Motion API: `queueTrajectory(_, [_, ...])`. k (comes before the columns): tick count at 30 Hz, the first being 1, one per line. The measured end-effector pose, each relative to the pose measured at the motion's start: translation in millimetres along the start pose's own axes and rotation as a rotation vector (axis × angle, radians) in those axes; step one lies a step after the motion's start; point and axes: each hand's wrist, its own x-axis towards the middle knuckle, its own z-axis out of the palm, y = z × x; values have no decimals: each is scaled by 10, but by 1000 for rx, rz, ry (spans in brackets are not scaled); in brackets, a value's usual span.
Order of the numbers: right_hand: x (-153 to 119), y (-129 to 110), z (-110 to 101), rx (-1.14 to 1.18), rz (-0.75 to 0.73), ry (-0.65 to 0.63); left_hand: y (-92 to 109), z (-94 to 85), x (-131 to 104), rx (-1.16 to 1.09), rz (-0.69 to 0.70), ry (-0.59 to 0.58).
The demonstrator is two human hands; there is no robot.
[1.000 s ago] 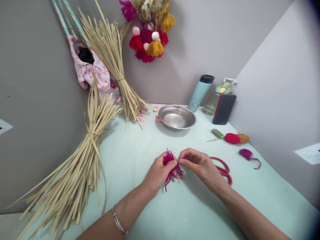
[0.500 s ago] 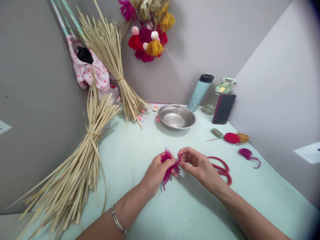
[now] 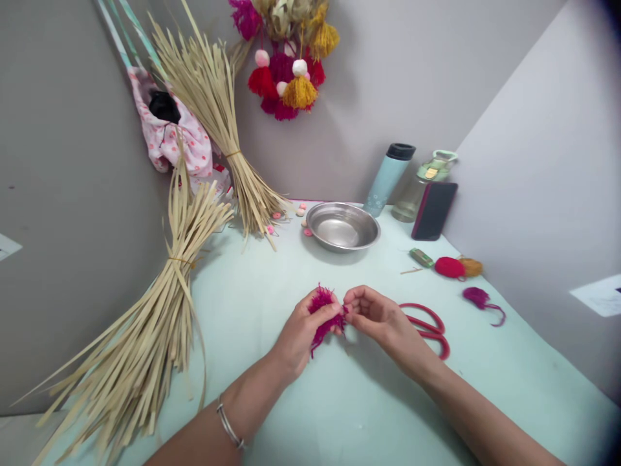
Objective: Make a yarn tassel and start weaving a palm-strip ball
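A shaggy bundle of magenta yarn [image 3: 321, 321] is pinched in my left hand [image 3: 301, 330], the thumb lying across it and cut ends sticking out on both sides. My right hand [image 3: 378, 317] meets the bundle's right edge, its thumb and forefinger closed on magenta strands there. The exact grip of those fingertips is too small to make out. Just behind my right wrist lie scissors with red handles [image 3: 439, 333]; their blades are hidden under that hand.
A steel bowl [image 3: 343, 226] stands at the back, near a blue tumbler [image 3: 389, 179], a bottle [image 3: 410, 204] and a leaning phone [image 3: 435, 211]. Red yarn [image 3: 449, 267] and magenta yarn [image 3: 477, 297] lie right. Bundled straw strips [image 3: 165, 304] cover the left side. Tassels [image 3: 299, 92] hang on the wall.
The yarn bundle has turned slightly and shifted a little left in my left hand. My right fingertips have come closer against its edge. Everything else stays put.
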Motion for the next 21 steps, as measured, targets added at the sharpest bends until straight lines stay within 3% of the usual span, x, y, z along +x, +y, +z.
queueTrajectory(6, [-1,-26,40,57,21,15,2,-7,-6,-32,46,-15])
queueTrajectory(16, [-3,-37,8,37,-11,106,-79,-12,2,274,19,71])
queueTrajectory(21, [-2,-41,19,12,1,103,-72,-14,11,222,-12,64])
